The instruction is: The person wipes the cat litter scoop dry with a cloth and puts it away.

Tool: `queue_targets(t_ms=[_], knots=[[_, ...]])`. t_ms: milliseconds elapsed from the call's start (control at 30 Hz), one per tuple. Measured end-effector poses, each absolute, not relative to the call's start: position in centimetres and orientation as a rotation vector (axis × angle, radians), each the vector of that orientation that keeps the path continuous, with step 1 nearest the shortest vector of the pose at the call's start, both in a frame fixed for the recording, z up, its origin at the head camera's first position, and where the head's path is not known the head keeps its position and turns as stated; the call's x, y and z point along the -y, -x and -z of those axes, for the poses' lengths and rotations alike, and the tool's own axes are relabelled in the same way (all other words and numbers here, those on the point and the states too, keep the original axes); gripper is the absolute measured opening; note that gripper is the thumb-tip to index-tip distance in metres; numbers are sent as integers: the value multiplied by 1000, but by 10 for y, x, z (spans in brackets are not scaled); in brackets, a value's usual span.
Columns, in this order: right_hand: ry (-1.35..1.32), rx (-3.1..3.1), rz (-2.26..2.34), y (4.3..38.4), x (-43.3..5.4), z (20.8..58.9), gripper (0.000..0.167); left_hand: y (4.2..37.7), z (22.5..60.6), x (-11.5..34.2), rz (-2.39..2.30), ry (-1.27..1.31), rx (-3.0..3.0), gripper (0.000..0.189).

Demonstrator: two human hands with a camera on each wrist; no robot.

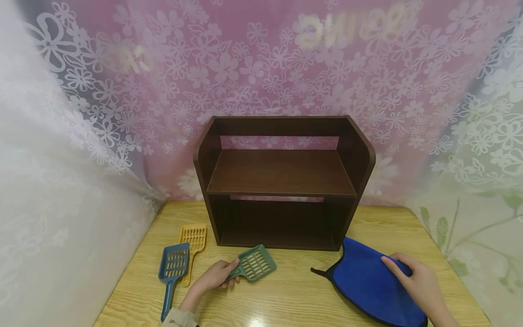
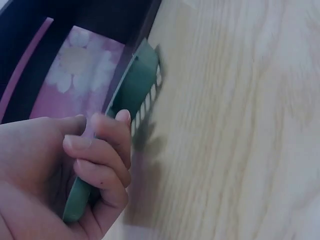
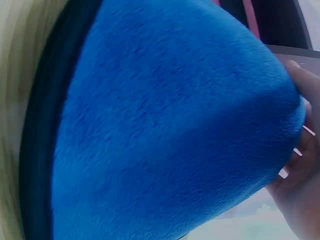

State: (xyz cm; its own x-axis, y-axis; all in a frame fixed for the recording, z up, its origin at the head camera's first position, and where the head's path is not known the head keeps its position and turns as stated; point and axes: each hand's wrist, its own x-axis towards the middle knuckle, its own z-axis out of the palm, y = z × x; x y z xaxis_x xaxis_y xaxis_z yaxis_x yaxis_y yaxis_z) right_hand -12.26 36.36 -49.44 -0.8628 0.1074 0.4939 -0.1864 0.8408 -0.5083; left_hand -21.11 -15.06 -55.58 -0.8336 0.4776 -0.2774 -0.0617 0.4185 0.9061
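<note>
My left hand (image 1: 218, 274) grips the handle of a green slotted litter scoop (image 1: 256, 263), its head just in front of the shelf. In the left wrist view the fingers curl round the green handle, and the scoop stands on edge above the wood. At the right, my right hand (image 1: 416, 277) pinches the edge of a blue plush cloth (image 1: 367, 277) with black trim and a black strap. The right wrist view shows the thumb on one face of the cloth (image 3: 170, 120) and the other fingers behind it, partly hidden.
A dark brown two-tier shelf (image 1: 282, 172) stands at the back of the wooden table (image 1: 294, 299). On the left lie a blue litter scoop (image 1: 175, 263) and a yellow litter scoop (image 1: 195, 237), the blue partly over the yellow. Flowered curtains (image 1: 261, 59) hang behind and at both sides.
</note>
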Motion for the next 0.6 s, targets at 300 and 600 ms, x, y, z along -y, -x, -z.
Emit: queue_targets(t_ms=[300, 600], knots=[[93, 2304, -864, 120, -357, 483, 3, 209, 541, 141, -1560, -283, -2138, 61], [69, 2274, -845, 125, -352, 484, 5, 202, 531, 136, -1623, -261, -2114, 61]])
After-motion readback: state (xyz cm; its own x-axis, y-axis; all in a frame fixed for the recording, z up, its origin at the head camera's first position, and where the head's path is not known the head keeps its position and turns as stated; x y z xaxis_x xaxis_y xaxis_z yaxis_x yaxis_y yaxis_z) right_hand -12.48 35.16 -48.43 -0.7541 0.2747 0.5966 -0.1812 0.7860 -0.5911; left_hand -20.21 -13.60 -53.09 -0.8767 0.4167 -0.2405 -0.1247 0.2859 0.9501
